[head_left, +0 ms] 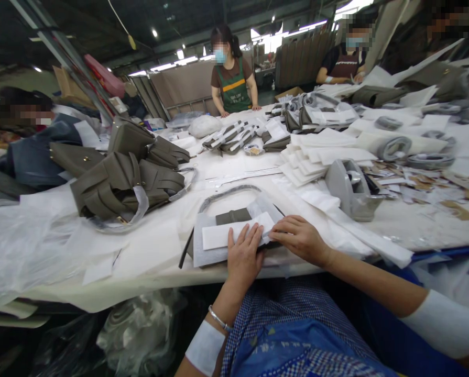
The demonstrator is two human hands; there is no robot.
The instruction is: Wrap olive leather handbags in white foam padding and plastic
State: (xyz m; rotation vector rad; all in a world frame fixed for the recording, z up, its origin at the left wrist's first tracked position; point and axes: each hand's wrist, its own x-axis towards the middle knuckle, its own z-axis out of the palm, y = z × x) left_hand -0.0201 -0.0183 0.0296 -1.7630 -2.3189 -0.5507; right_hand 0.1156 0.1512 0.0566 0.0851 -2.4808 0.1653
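A grey-green handbag lies flat at the table's front edge, with its wrapped handle arching away from me. Thin white wrapping paper covers much of it, and a white foam strip rests across the top. My left hand presses on this strip, palm down with fingers stretched out. At the bag's right side, the fingers of my right hand are pinched together on the edge of the wrapping paper. What lies under those fingertips is partly hidden.
Several grey-green handbags are heaped at the left. A grey tape dispenser stands right, beside stacked white foam sheets and scattered paper tags. Wrapped straps lie farther back. A co-worker stands across the table.
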